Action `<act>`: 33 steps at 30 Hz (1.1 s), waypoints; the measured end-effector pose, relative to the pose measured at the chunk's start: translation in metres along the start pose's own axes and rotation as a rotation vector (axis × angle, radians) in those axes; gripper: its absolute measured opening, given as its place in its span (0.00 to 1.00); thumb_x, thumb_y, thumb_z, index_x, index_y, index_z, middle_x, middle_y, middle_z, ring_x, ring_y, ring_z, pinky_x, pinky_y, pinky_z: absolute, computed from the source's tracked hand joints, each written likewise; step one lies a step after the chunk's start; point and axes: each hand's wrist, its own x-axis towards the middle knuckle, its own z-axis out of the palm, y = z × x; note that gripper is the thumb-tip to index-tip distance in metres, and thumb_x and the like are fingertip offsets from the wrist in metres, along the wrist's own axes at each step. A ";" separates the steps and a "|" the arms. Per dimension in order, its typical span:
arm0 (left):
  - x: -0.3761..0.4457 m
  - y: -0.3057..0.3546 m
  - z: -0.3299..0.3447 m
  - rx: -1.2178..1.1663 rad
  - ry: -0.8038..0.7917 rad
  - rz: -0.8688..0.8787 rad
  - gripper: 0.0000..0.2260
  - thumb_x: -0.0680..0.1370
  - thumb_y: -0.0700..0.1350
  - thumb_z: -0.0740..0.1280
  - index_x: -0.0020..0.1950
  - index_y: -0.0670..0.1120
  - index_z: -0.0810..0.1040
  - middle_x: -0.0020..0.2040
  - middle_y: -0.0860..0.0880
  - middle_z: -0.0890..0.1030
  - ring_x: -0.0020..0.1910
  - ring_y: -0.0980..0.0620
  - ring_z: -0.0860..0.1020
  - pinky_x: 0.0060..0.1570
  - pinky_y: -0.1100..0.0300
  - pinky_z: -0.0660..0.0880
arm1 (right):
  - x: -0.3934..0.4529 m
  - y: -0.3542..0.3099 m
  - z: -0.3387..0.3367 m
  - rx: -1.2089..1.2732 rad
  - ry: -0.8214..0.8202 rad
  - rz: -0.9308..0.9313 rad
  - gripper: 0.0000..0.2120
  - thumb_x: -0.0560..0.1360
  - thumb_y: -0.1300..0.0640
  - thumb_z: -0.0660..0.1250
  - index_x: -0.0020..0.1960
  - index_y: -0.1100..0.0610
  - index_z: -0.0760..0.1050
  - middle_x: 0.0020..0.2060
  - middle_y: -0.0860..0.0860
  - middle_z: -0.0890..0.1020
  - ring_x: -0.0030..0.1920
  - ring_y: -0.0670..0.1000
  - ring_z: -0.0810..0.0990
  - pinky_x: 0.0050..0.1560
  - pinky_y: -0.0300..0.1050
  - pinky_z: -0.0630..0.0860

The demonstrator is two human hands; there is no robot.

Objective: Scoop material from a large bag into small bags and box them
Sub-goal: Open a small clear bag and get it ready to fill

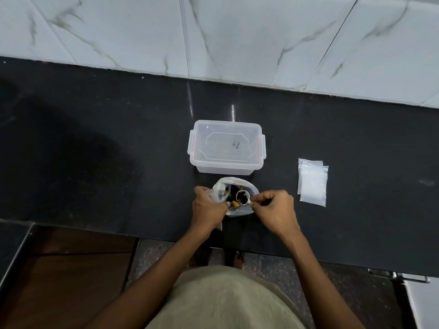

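A: How far along is it, judging from the black polished stone counter (95, 143)?

B: Early, I'd say. The clear rectangular plastic box (226, 148) in the middle of the counter has its lid on, and I see no filled bags in or around it. Nothing looks boxed yet.

A: And the large bag?

B: The large translucent plastic bag (240, 198) stands open near the front edge, just in front of the box. The left hand (209, 205) grips a small clear plastic bag (217, 192) at its mouth, fingers curled round it. The right hand (275, 210) pinches the handle of a small white round scoop (243, 197) held over the large bag's opening.

A: What's left?

B: Filling, sealing, boxing. The stack of empty small zip bags (312, 184) toward the right end lies untouched.

A: Anything unclear?

B: The material is dark with an orange bit; I can't identify it. Whether the small bag holds anything yet is hidden by the hand.
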 end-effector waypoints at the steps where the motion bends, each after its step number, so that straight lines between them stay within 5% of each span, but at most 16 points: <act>1: 0.000 0.001 0.000 -0.025 -0.005 -0.028 0.26 0.69 0.42 0.78 0.57 0.51 0.65 0.51 0.53 0.73 0.51 0.48 0.80 0.49 0.47 0.83 | 0.000 0.000 -0.001 -0.002 -0.016 0.000 0.06 0.71 0.65 0.75 0.44 0.56 0.87 0.34 0.40 0.83 0.37 0.32 0.81 0.37 0.24 0.74; 11: -0.006 0.016 0.012 -0.123 0.083 -0.058 0.23 0.71 0.42 0.78 0.58 0.46 0.69 0.49 0.52 0.76 0.42 0.58 0.78 0.29 0.69 0.73 | 0.002 -0.003 -0.004 0.099 -0.236 0.147 0.05 0.73 0.65 0.73 0.42 0.58 0.87 0.31 0.53 0.85 0.25 0.45 0.79 0.26 0.38 0.73; 20: -0.004 0.006 0.008 -0.104 0.066 -0.006 0.25 0.67 0.44 0.80 0.56 0.51 0.68 0.53 0.49 0.78 0.49 0.48 0.82 0.47 0.46 0.83 | -0.001 0.005 -0.005 0.463 -0.108 0.274 0.05 0.73 0.69 0.71 0.41 0.64 0.85 0.28 0.57 0.80 0.27 0.49 0.74 0.25 0.40 0.69; 23: -0.007 0.001 0.005 -0.051 0.082 0.097 0.28 0.66 0.48 0.81 0.58 0.51 0.67 0.56 0.50 0.76 0.53 0.50 0.78 0.52 0.50 0.81 | -0.002 0.001 -0.011 0.505 -0.129 0.265 0.04 0.73 0.70 0.71 0.43 0.66 0.85 0.29 0.59 0.81 0.27 0.49 0.74 0.24 0.39 0.68; 27: -0.015 0.005 0.000 -0.058 0.217 0.267 0.28 0.68 0.47 0.80 0.61 0.49 0.68 0.56 0.51 0.73 0.54 0.53 0.74 0.47 0.67 0.72 | -0.002 -0.009 -0.018 0.518 -0.143 0.236 0.03 0.73 0.70 0.71 0.44 0.68 0.85 0.30 0.58 0.82 0.28 0.50 0.74 0.24 0.39 0.67; 33: -0.022 0.015 -0.012 -0.089 0.302 0.540 0.27 0.67 0.42 0.81 0.59 0.50 0.70 0.53 0.50 0.77 0.53 0.50 0.77 0.53 0.57 0.78 | -0.012 -0.040 -0.029 0.558 -0.156 0.116 0.03 0.74 0.69 0.72 0.46 0.66 0.85 0.33 0.62 0.82 0.28 0.48 0.75 0.25 0.39 0.67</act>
